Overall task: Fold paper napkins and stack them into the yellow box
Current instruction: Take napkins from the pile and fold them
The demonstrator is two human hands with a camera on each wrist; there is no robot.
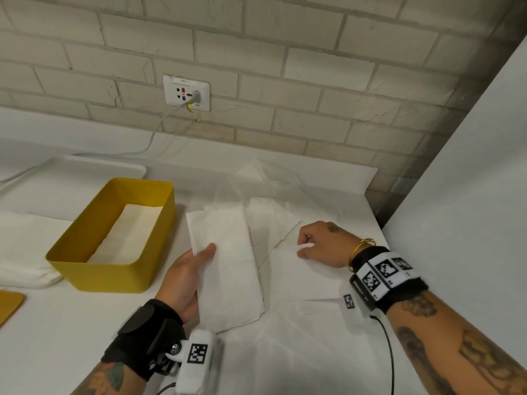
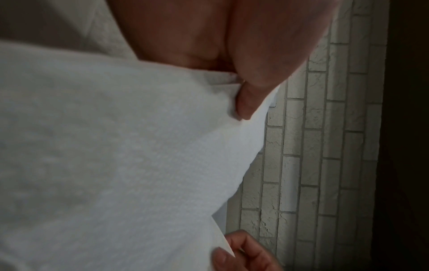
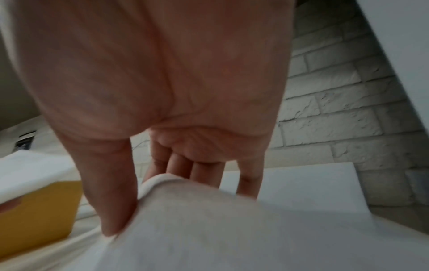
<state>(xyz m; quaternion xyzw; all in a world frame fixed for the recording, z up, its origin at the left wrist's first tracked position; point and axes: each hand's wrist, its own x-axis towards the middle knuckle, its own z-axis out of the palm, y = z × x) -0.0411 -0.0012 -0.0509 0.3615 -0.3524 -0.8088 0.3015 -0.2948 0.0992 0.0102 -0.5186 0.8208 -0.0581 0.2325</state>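
Far left, beside the yellow box [image 1: 114, 238]: a soft white cloth bundle [image 1: 25, 249], and nearer the viewer a flat tan board [image 1: 8, 305] at the frame edge.

Yellow box: open top, long axis running away from the viewer. White folded napkins [image 1: 128, 235] already lie flat on its floor.

Just right of the box: left hand [image 1: 185, 277] holds a folded napkin [image 1: 228, 269]. Thumb lies on the napkin's top face near its left edge; the other fingers are under the paper and out of sight. The left wrist view confirms the thumb pressing into the paper, so this reads as a pinch. The napkin is a long rectangle, its long axis roughly parallel to the box's. Cannot tell if it rests on the counter or is slightly lifted.

Further right of the box: right hand [image 1: 322, 245], fingers curled down, pinches up a ridge of a loose napkin sheet [image 1: 285, 269] from the spread of unfolded ones. The right wrist view shows thumb and fingers closed on raised paper.

Judgement: the box lies directly left of the left hand, which is much the nearer. The folded napkin already lines up with the box, so a short carry left and a flat drop should do. Right hand seems to be starting the next sheet.
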